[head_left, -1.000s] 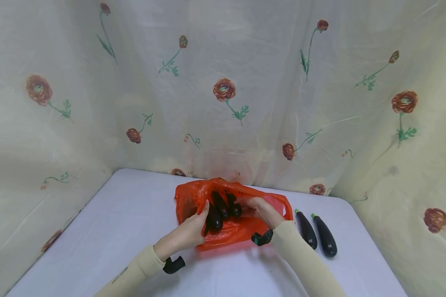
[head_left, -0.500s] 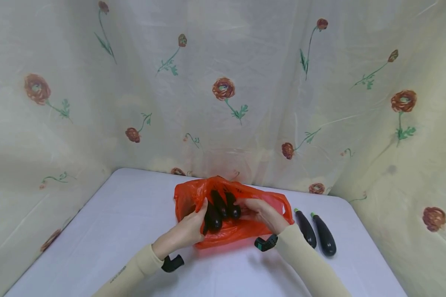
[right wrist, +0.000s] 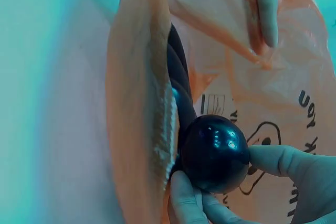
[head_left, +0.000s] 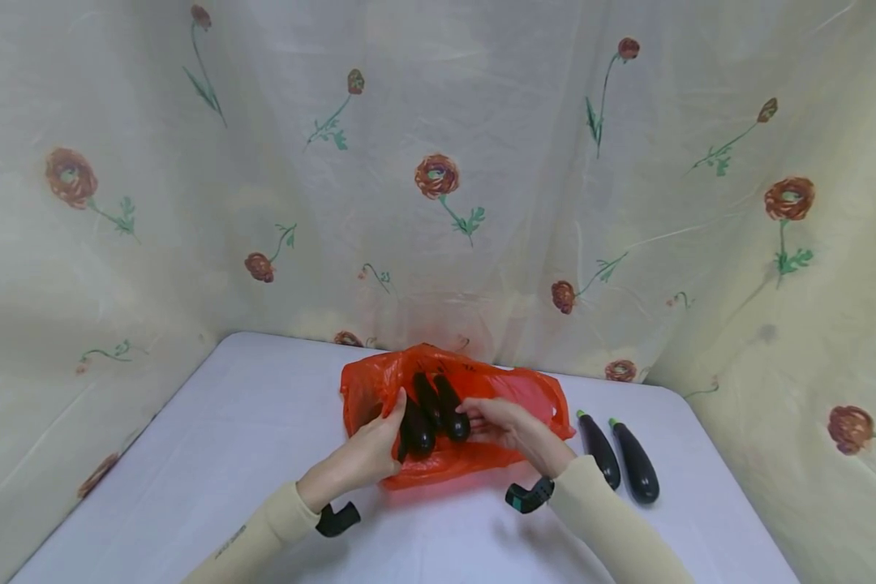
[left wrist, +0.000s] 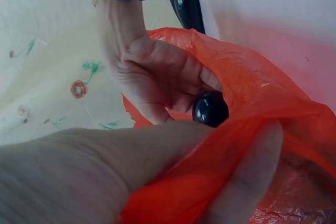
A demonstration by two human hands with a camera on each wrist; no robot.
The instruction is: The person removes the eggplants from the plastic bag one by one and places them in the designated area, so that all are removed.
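A red plastic bag lies on the table with its mouth towards me. My left hand grips the near-left rim, thumb and fingers on either side of the film in the left wrist view. Several dark eggplants lie inside, among them one eggplant beside that thumb. My right hand reaches into the mouth and pinches the round end of the rightmost eggplant between thumb and fingers. The stem ends of the bagged eggplants are hidden in the bag.
Two more eggplants, a left one and a right one, lie side by side on the white table, right of the bag. A flowered curtain hangs behind the table and along both sides.
My right hand has drawn back slightly towards me, and the rightmost eggplant's round end has come nearer and a little left with it. The left hand has stayed on the rim.
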